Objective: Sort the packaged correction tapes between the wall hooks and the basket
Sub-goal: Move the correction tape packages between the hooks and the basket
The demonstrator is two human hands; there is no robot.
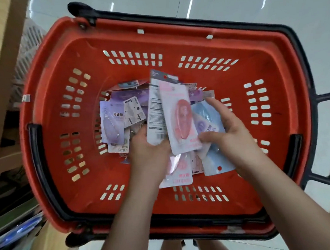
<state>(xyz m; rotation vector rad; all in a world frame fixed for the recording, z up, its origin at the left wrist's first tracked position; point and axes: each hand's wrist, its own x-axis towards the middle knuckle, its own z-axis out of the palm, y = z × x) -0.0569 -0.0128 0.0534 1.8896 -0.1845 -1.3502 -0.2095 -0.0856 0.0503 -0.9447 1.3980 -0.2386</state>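
Between your two hands, low inside the red basket [45,98], a pink correction tape pack [181,121] stands nearly upright. Your left hand [148,153] grips it from below together with a grey-backed pack [155,109] just to the left of it, thumb across the front and fingers curled behind. Your right hand [236,135] is spread loosely, its fingers [217,109] stretched almost straight over a blue pack [206,113] that lies beneath them, while the thumb touches the pink pack's lower right edge. Left of your left fingers, purple packs [112,127] lie flat on the basket floor among more loose packs. Another pink pack [180,173] rests under your wrists, near the basket's front wall. Black handles [37,154] lie folded along the rim.
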